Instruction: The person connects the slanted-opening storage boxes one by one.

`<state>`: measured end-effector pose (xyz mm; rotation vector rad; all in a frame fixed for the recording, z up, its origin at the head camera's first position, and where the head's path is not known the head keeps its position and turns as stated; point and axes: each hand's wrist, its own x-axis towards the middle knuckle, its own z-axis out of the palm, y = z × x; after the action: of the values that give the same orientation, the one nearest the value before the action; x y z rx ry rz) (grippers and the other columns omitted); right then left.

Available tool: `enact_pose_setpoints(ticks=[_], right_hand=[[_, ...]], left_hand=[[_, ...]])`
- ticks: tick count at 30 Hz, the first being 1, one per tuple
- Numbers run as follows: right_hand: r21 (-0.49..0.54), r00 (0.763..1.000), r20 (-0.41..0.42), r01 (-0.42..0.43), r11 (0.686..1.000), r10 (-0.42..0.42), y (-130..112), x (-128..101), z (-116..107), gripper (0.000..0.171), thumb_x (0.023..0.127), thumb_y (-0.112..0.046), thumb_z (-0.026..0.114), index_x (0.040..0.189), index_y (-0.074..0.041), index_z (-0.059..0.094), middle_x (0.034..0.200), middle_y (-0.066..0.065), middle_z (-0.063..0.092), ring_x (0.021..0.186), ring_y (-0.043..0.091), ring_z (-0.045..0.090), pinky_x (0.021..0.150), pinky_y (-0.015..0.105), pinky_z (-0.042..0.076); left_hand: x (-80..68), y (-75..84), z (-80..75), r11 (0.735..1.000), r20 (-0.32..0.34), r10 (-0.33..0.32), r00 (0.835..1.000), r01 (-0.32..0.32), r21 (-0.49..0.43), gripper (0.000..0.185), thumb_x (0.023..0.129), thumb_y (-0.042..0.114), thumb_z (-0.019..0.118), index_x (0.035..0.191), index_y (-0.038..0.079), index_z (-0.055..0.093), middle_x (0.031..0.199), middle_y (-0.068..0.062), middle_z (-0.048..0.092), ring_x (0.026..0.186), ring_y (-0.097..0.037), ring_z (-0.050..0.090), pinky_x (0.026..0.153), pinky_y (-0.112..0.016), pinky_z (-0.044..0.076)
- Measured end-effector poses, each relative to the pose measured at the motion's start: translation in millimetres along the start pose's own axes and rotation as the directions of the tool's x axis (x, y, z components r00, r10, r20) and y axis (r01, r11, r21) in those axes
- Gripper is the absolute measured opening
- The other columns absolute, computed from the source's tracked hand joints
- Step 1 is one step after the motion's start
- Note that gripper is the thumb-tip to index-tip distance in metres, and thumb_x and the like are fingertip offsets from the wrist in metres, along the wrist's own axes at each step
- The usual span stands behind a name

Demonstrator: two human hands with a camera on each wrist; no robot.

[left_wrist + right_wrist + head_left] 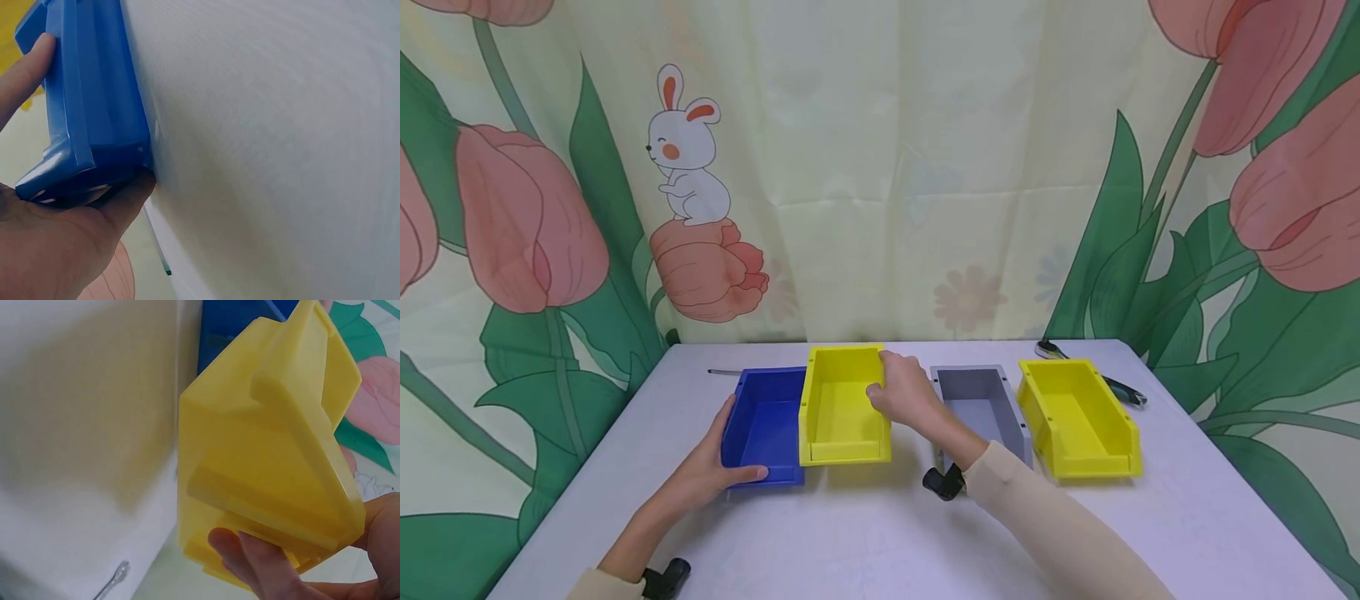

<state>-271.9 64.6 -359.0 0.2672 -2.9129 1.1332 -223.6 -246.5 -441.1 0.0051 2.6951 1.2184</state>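
Observation:
A yellow bin (842,404) sits mid-table, and my right hand (895,387) grips its right wall near the back, thumb inside. In the right wrist view the fingers (250,556) curl under the yellow bin (269,456), which casts a shadow on the table. Its left side overlaps the right edge of a blue bin (763,429). My left hand (718,462) holds the blue bin's front left corner, thumb along the front lip. The left wrist view shows the blue bin (87,106) clasped between thumb (125,200) and a fingertip (25,69).
A grey bin (981,400) and a second yellow bin (1078,417) stand to the right on the white table (865,533). A hand tool (1120,387) lies behind them at the back right. A thin metal piece (722,372) lies behind the blue bin. A flowered curtain hangs behind.

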Motion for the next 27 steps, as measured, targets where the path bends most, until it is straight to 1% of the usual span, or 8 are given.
enact_pose_setpoints(ticks=[6, 8, 12, 15, 18, 21, 23, 27], right_hand=[[-0.081, 0.999, 0.022, 0.048, 0.996, -0.046, 1.7, -1.3, -3.0, 0.061, 0.099, -0.019, 0.070, 0.152, 0.005, 0.050, 0.130, 0.024, 0.072, 0.086, 0.024, 0.070, 0.071, 0.030, 0.063], [-0.110, 0.998, 0.017, 0.063, 0.992, -0.062, 2.5, -1.1, -4.6, 0.061, 0.099, -0.022, 0.071, 0.151, 0.005, 0.051, 0.128, 0.024, 0.073, 0.085, 0.023, 0.070, 0.070, 0.029, 0.062], [-0.154, 0.997, 0.012, 0.075, 0.985, -0.074, 2.3, 0.7, -8.4, 0.053, 0.099, -0.028, 0.071, 0.140, 0.004, 0.057, 0.104, 0.017, 0.074, 0.072, 0.021, 0.063, 0.059, 0.026, 0.051], [-0.171, 0.997, 0.014, 0.082, 0.982, -0.080, -0.4, 2.9, -11.7, 0.048, 0.099, -0.031, 0.071, 0.133, 0.001, 0.060, 0.095, 0.013, 0.070, 0.073, 0.023, 0.064, 0.062, 0.030, 0.051], [-0.188, 0.994, 0.012, 0.111, 0.976, -0.111, -5.3, 5.3, -14.2, 0.053, 0.100, -0.032, 0.070, 0.140, 0.002, 0.059, 0.115, 0.017, 0.073, 0.099, 0.031, 0.070, 0.085, 0.041, 0.061], [-0.202, 0.990, 0.006, 0.142, 0.969, -0.144, -10.8, 7.5, -14.5, 0.059, 0.101, -0.032, 0.068, 0.147, 0.003, 0.057, 0.139, 0.020, 0.068, 0.127, 0.037, 0.065, 0.111, 0.050, 0.055], [-0.183, 0.989, 0.012, 0.146, 0.972, -0.146, -15.1, 8.0, -13.5, 0.061, 0.101, -0.032, 0.068, 0.149, 0.002, 0.055, 0.148, 0.021, 0.063, 0.136, 0.038, 0.060, 0.117, 0.053, 0.052], [-0.128, 0.980, 0.052, 0.197, 0.972, -0.191, -23.1, 8.2, -9.3, 0.060, 0.102, -0.031, 0.068, 0.150, 0.001, 0.054, 0.151, 0.021, 0.061, 0.140, 0.038, 0.058, 0.119, 0.054, 0.050]], left_hand=[[0.4, -0.7, -0.9, 1.000, -0.002, 0.012, 1.000, -0.012, 0.005, 0.140, 0.084, 0.043, 0.090, 0.169, 0.024, -0.019, 0.179, -0.024, -0.002, 0.161, -0.058, 0.010, 0.124, -0.077, 0.019], [0.8, -1.1, -0.7, 1.000, -0.002, 0.018, 1.000, -0.017, 0.005, 0.139, 0.084, 0.043, 0.090, 0.169, 0.024, -0.018, 0.179, -0.024, -0.002, 0.161, -0.058, 0.010, 0.124, -0.077, 0.020], [1.0, -1.3, -0.5, 1.000, -0.002, 0.018, 1.000, -0.018, 0.002, 0.138, 0.084, 0.043, 0.090, 0.170, 0.024, -0.017, 0.178, -0.025, -0.002, 0.160, -0.059, 0.011, 0.123, -0.077, 0.020], [1.3, -1.1, -0.6, 1.000, -0.001, 0.010, 1.000, -0.010, 0.001, 0.137, 0.085, 0.044, 0.089, 0.170, 0.024, -0.017, 0.178, -0.025, -0.003, 0.160, -0.059, 0.010, 0.123, -0.077, 0.020], [1.6, -0.7, -0.7, 1.000, -0.003, 0.001, 1.000, -0.001, 0.001, 0.135, 0.087, 0.045, 0.087, 0.170, 0.025, -0.018, 0.178, -0.024, -0.003, 0.160, -0.059, 0.008, 0.123, -0.078, 0.020], [1.8, -0.5, -0.7, 1.000, -0.007, 0.003, 1.000, -0.002, 0.000, 0.135, 0.087, 0.044, 0.087, 0.170, 0.024, -0.017, 0.179, -0.024, -0.003, 0.160, -0.059, 0.008, 0.123, -0.078, 0.019], [1.7, -0.3, -0.7, 1.000, -0.009, 0.004, 1.000, -0.004, 0.001, 0.134, 0.087, 0.044, 0.087, 0.170, 0.023, -0.017, 0.179, -0.024, -0.004, 0.160, -0.059, 0.007, 0.123, -0.078, 0.019], [1.2, 0.3, -0.2, 1.000, -0.008, 0.000, 1.000, 0.000, 0.001, 0.135, 0.087, 0.045, 0.087, 0.170, 0.023, -0.017, 0.179, -0.024, -0.003, 0.161, -0.059, 0.007, 0.123, -0.078, 0.019]])
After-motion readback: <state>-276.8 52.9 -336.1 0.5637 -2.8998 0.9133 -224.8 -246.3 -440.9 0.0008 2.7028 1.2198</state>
